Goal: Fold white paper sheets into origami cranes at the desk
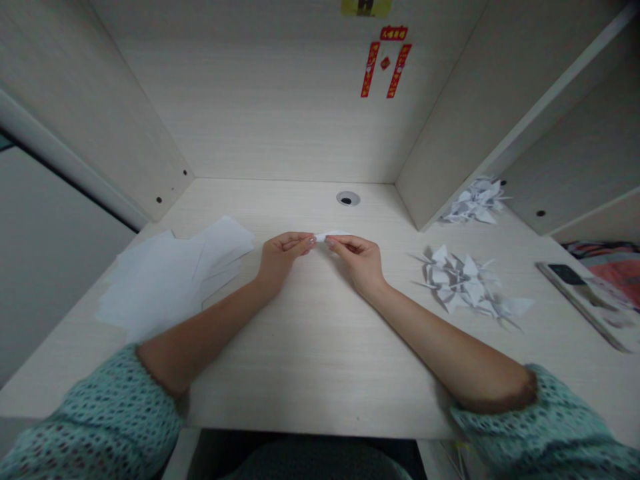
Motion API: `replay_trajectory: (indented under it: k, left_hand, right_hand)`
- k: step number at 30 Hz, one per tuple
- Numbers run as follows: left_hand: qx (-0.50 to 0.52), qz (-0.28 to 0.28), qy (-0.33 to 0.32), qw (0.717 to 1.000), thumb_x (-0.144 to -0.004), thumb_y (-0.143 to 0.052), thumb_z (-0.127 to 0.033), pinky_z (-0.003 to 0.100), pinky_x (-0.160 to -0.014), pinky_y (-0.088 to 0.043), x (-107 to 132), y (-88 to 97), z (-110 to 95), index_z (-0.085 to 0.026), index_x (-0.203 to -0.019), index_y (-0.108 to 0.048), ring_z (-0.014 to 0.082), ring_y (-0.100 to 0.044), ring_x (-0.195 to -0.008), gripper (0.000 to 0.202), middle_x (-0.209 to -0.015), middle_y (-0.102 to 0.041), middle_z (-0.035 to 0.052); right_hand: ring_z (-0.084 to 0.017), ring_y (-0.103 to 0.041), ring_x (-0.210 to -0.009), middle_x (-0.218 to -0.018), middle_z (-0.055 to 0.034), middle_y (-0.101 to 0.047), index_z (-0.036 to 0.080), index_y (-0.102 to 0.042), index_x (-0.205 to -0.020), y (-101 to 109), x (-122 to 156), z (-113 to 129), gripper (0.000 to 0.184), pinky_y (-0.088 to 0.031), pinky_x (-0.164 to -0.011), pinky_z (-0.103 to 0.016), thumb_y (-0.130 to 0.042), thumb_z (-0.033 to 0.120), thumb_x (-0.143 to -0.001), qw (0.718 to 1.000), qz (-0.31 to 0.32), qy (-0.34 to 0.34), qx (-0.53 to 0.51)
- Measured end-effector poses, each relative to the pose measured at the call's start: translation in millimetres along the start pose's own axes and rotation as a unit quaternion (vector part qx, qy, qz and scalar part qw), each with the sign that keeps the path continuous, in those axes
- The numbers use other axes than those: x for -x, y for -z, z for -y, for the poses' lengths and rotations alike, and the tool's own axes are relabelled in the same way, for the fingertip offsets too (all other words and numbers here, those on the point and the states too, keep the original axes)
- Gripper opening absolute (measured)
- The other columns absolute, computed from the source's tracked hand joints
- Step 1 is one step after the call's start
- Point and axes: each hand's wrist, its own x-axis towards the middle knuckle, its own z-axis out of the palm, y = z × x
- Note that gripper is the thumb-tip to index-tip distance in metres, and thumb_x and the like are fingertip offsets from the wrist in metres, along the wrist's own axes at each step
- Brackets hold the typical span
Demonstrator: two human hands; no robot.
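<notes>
Desk laminate (320, 373), pale wood-grain, runs ahead of us, boxed in by matching side panels & a back panel (260, 113). Red-&-gold paper strips (385, 63) hang on back panel, w/ yellow sign (367, 7) cut off above them. Round grommet hole (348, 198) sits in desk just ahead of our hands.

We've got both hands together at centre of desk: L hand (283, 257) & R hand (356, 262) pinch small folded white paper (330, 235) between fingertips, paper bridging the gap. Teal patterned sleeves (85, 413) pushed up our forearms.

Left of L hand: loose stack of white paper sheets (170, 273), flat on desk. Right of R hand: heap of folded paper cranes (463, 280), near; 2nd heap (475, 201) further ahead, by right panel. Far right, past cranes: flat printed item (580, 300), unclear what, w/ colourful cloth (605, 267) beyond desk edge.
</notes>
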Motion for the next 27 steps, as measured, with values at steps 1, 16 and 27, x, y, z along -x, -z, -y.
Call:
replay_trajectory:
  k: [1, 16, 27]
  left_hand:
    - [-0.001, -0.002, -0.001, 1.0, -0.062, -0.08, -0.041, 0.034, -0.083, -0.052, 0.4, -0.5, -0.1, -0.016, -0.087, -0.074, 0.018, -0.068, -0.083, 0.035, -0.087, -0.075, 0.0078]
    - [-0.055, 0.029, -0.043, 0.997, -0.066, -0.078, -0.037, 0.025, -0.068, -0.048, 7.2, -2.2, -6.0, -0.023, -0.118, -0.064, 0.0133, -0.065, -0.069, 0.056, -0.078, -0.075, 0.0002]
    - [-0.059, 0.003, -0.03, 0.998, -0.065, -0.078, -0.038, 0.028, -0.073, -0.05, 3.8, -0.2, -1.1, -0.019, -0.099, -0.074, 0.0147, -0.064, -0.072, 0.039, -0.08, -0.075, 0.0042]
  right_hand:
    - [-0.018, -0.067, -0.075, -0.083, -0.0043, -0.076, 0.022, -0.077, -0.076, -0.2, 0.0, -0.4, 0.017, -0.052, -0.075, -0.033, -0.078, 0.034, -0.064, 1.0, -0.003, -0.001, -0.001]
    - [-0.019, -0.067, -0.077, -0.084, -0.0054, -0.075, 0.022, -0.076, -0.079, 0.0, 4.5, 1.7, 0.016, -0.052, -0.076, -0.033, -0.076, 0.034, -0.069, 0.998, 0.006, 0.044, 0.034]
    - [-0.019, -0.068, -0.074, -0.082, -0.0044, -0.076, 0.023, -0.076, -0.075, -1.4, 2.7, 1.4, 0.017, -0.053, -0.076, -0.035, -0.08, 0.034, -0.062, 1.0, -0.005, -0.002, -0.005]
